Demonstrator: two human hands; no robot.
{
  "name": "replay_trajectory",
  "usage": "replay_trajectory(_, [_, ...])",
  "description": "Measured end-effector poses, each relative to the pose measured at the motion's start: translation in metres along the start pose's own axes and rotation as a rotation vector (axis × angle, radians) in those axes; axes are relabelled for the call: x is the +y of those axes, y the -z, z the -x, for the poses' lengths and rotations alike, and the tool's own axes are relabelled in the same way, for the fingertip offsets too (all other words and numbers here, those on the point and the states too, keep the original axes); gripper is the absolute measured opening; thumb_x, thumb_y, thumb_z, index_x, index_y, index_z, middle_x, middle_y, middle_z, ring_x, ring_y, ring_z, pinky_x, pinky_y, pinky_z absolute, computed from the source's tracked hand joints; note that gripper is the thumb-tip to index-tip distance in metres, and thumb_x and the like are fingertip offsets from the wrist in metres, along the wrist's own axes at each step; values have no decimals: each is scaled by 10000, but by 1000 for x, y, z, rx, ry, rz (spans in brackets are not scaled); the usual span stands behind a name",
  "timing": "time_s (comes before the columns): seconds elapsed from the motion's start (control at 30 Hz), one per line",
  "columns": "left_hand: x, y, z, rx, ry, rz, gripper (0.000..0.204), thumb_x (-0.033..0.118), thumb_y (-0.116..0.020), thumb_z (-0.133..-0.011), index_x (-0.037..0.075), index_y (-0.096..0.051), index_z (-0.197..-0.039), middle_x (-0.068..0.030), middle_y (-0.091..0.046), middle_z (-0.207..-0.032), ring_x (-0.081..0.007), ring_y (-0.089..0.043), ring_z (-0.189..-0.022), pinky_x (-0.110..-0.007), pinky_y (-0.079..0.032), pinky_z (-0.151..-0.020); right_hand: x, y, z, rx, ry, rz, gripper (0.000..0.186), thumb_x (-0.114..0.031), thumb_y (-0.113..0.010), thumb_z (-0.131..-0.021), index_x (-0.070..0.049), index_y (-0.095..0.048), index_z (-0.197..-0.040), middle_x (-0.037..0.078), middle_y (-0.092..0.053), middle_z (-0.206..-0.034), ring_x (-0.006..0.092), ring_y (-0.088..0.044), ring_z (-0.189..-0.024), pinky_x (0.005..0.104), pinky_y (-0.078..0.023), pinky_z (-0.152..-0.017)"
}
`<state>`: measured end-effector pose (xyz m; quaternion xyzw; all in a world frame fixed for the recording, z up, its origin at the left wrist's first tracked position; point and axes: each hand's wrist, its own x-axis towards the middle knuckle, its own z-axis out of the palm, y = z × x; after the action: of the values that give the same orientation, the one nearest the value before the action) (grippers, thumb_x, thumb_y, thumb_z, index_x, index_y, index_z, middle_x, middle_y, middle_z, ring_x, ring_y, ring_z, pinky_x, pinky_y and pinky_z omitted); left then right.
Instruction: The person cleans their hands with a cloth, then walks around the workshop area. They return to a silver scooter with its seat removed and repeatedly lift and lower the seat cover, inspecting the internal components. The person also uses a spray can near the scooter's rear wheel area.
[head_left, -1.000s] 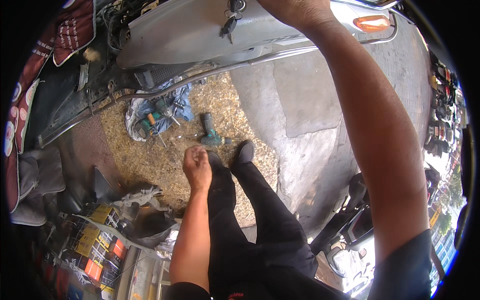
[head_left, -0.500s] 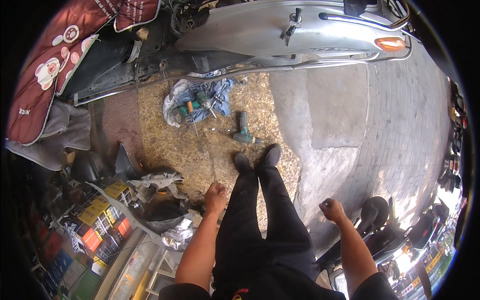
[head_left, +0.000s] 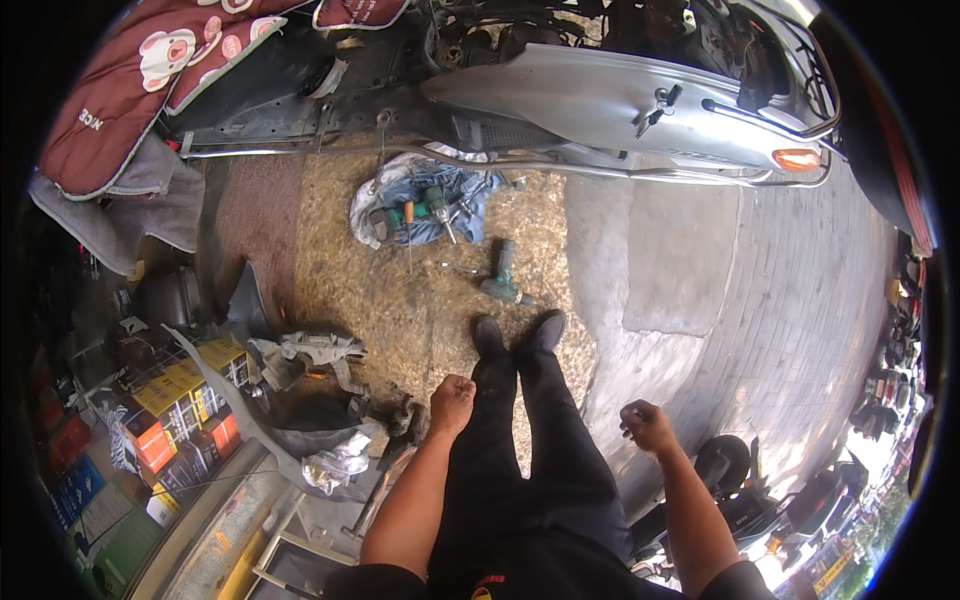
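I stand over a straw-coloured mat (head_left: 350, 290) beside a silver scooter (head_left: 620, 100) with its panels off. My left hand (head_left: 452, 402) hangs at my left thigh, fingers curled into a loose fist, nothing visible in it. My right hand (head_left: 648, 425) hangs at my right side, also curled, holding nothing that I can see. A green cordless drill (head_left: 502, 275) lies on the mat just ahead of my black shoes (head_left: 518, 332). Beyond it a blue cloth (head_left: 425, 205) carries several hand tools, among them an orange-handled screwdriver (head_left: 408, 218).
A maroon seat cover (head_left: 150, 80) and grey cloth lie at the upper left. Dark plastic body panels (head_left: 300, 410) and rags sit at my left. Coloured boxes (head_left: 180, 410) stand on a shelf at the lower left. Paved ground (head_left: 760, 300) runs right, parked scooters (head_left: 760, 500) at the lower right.
My right arm came down from the scooter body to my side. My left hand stays by my thigh. The view has pulled back from the scooter.
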<state>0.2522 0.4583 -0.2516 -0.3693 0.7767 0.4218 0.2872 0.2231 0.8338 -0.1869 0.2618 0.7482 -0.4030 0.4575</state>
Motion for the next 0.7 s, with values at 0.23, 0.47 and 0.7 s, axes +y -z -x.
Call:
replay_trajectory(0.23, [-22, 18, 4, 30, 31, 75, 227, 236, -593, -840, 20, -644, -887, -139, -694, -839, -281, -674, -815, -365, -512, -763, 15, -2, 5, -8, -156, 85, 273, -246, -641, -883, 17, -654, -954, 100, -677, -741, 155, -649, -623, 298, -522, -586])
replay_trajectory(0.47, [-62, 36, -8, 50, 135, 154, 241, 236, -591, -821, 15, -656, -892, -182, -686, -864, -335, -661, -839, -392, -502, -770, 7, 0, 9, 24, -152, 80, 293, -266, -653, -865, 9, -661, -966, 99, -680, -730, 156, -648, -601, 301, -525, -577])
replay_trajectory(0.7, [-48, 35, -16, 61, 83, 165, 247, 235, -571, -830, 11, -650, -896, -182, -685, -879, -342, -655, -851, -395, -500, -786, -20, 0, 14, 56, -72, 28, 279, -250, -642, -858, 21, -664, -921, 102, -679, -725, 158, -649, -605, 300, -532, -588])
